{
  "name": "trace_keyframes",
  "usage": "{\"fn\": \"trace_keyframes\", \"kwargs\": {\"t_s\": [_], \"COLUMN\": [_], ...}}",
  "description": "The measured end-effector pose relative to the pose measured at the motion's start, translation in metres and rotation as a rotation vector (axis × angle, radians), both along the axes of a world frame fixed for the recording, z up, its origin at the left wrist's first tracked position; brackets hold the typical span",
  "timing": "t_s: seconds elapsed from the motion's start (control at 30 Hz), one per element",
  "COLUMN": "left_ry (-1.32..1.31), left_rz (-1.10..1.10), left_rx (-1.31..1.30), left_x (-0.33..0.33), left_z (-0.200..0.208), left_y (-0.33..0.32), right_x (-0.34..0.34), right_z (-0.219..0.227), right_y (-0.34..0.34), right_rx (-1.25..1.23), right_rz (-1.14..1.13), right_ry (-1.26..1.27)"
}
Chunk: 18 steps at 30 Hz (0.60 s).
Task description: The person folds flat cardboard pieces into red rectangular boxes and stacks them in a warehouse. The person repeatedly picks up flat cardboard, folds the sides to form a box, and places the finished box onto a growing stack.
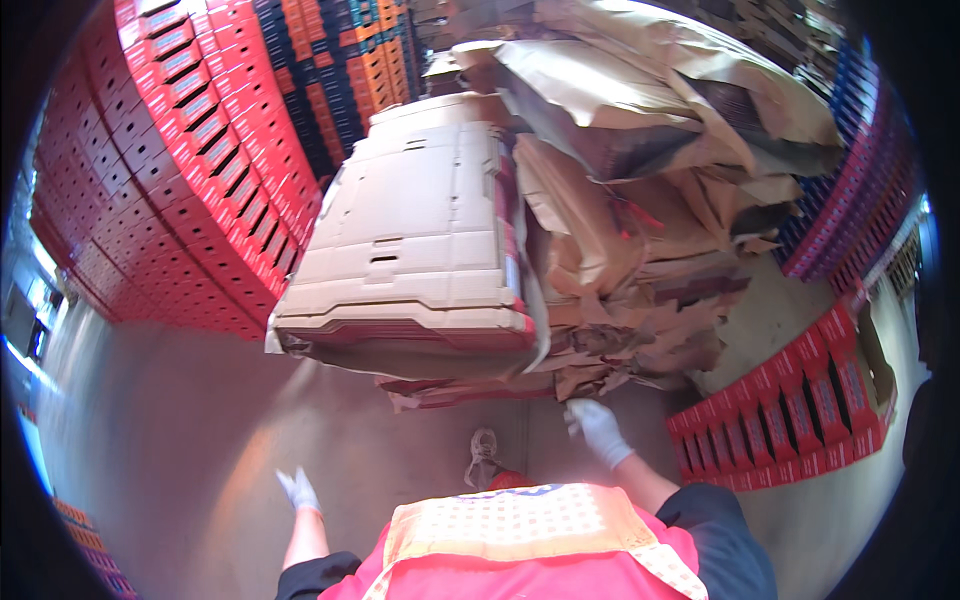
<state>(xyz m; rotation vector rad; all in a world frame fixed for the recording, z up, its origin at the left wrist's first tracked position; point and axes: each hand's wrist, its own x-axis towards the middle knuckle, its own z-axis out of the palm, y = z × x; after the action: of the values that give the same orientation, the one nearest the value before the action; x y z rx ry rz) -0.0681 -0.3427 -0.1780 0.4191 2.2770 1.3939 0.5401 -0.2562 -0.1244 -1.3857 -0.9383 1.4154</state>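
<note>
Closest to the lens, an orange-and-pink vest (520,545) fills the lower edge, with both gloved hands reaching out past it. Ahead of the right hand (598,428), almost touching its fingertips, lies the ragged lower edge of a heap of crumpled brown cardboard and paper (640,290); the grip there looks loosely spread, fingers extended toward the torn sheets and closed on nothing. Just left of that hand a stack of flattened cardboard sheets (410,240) rests tilted on the pile. The left hand (298,490) hangs well apart from the heap, low over the bare concrete floor (170,430), fingers splayed and empty. Beyond it rises a wall of stacked red crates (190,150); right of the right hand sits a row of red boxes (790,410).

The step looks like the reach before a grasp. A next move would call for closing the right fingers on a loose edge and bringing the left hand across to steady it.
</note>
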Motion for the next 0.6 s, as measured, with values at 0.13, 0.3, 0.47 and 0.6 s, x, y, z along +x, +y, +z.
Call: {"fn": "trace_keyframes", "kwargs": {"t_s": [0.13,0.3,0.47,0.6], "left_ry": [0.646,1.045,1.034,0.573], "left_rz": [-0.197,-0.262,-0.490,-0.423], "left_rx": [0.254,0.331,-0.296,-0.685], "left_x": [-0.017,0.003,0.005,-0.001], "left_z": [0.091,0.165,0.168,0.137], "left_y": [0.152,0.326,0.436,0.459], "right_x": [-0.079,-0.122,-0.105,-0.100], "right_z": [0.117,0.127,0.094,0.048], "right_y": [0.117,0.261,0.394,0.442], "right_rx": [0.378,0.488,0.567,0.395], "right_rz": [0.166,0.079,-0.155,0.016], "right_ry": [0.137,0.031,-0.636,-0.788]}}
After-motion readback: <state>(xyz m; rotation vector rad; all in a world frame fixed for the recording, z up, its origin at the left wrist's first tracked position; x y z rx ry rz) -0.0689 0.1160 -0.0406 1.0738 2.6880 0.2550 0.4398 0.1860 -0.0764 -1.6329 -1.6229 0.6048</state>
